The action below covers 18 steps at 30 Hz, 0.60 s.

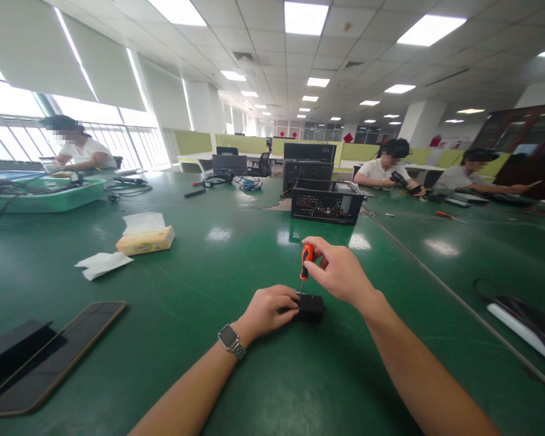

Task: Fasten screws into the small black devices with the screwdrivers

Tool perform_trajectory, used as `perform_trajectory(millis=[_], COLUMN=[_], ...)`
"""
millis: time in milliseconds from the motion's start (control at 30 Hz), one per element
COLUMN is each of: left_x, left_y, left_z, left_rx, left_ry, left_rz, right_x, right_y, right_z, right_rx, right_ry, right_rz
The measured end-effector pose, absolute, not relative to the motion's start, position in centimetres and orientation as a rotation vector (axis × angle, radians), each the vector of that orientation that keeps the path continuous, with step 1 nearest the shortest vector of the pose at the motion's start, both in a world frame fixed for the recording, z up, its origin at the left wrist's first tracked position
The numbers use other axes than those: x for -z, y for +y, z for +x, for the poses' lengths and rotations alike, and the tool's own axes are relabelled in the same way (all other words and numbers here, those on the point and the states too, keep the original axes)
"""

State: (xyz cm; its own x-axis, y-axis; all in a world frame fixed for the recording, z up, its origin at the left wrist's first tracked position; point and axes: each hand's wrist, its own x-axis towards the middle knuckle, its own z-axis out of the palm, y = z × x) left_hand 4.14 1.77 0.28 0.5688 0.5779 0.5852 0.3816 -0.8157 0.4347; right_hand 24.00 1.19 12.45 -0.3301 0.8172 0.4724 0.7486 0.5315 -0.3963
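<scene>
My right hand (pixel 338 269) is closed round the orange and black handle of a screwdriver (pixel 307 257). The screwdriver stands almost upright, its thin shaft reaching down to the top of a small black box (pixel 312 307) on the green table. At the box's left side is my left hand (pixel 270 310), fingers bent and pressed against it, steadying its edge. A watch (pixel 231 340) with a metal band is on my left wrist. The tip of the screwdriver is too small to make out where it meets the box.
Beyond my hands stands an open black computer case (pixel 327 203). To the left lie a tissue pack (pixel 145 237), a crumpled tissue (pixel 103 264), a dark tablet-like slab (pixel 68 351) and a green basket (pixel 68 200). Another screwdriver (pixel 449 216) lies far right, near two people; a third person sits far left.
</scene>
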Motion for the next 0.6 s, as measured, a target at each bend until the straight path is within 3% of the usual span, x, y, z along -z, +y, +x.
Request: perform_trajectory(millis=[600], left_x=[0.10], left_y=[1.75], left_z=[4.64], left_rx=[-1.161], left_ry=[0.866], left_rz=[2.425], right_x=[-12.37], right_y=[0.93], right_z=[23.85], right_rx=[-0.148], right_ry=[-2.176], right_rz=[-1.199])
